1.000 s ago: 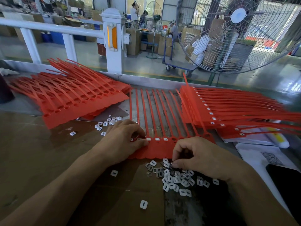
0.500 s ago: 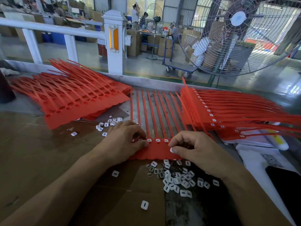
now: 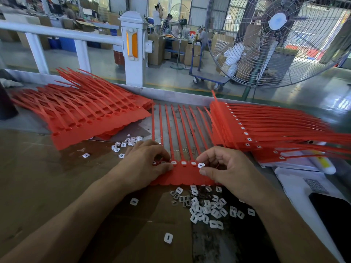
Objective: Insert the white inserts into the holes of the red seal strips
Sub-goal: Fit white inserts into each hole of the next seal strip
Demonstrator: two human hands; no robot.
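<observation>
A red seal strip sheet (image 3: 182, 175) lies flat in front of me, its long tails running away toward the table's back edge. Several white inserts sit in its row of holes (image 3: 183, 163). My left hand (image 3: 144, 164) presses down on the sheet's left end, fingers curled. My right hand (image 3: 228, 169) pinches one white insert (image 3: 201, 165) between thumb and forefinger right over the sheet's hole row. A loose pile of white inserts (image 3: 207, 207) lies just below the sheet.
A stack of red sheets without inserts (image 3: 85, 116) lies at the left; a stack with inserts (image 3: 266, 130) at the right. More loose inserts (image 3: 127, 144) lie beyond my left hand. Papers (image 3: 296, 186) and a dark phone (image 3: 332, 215) sit at the right edge.
My right hand has lifted from the loose pile with one insert and moved up and left to the sheet's hole row. My left hand has stayed on the sheet.
</observation>
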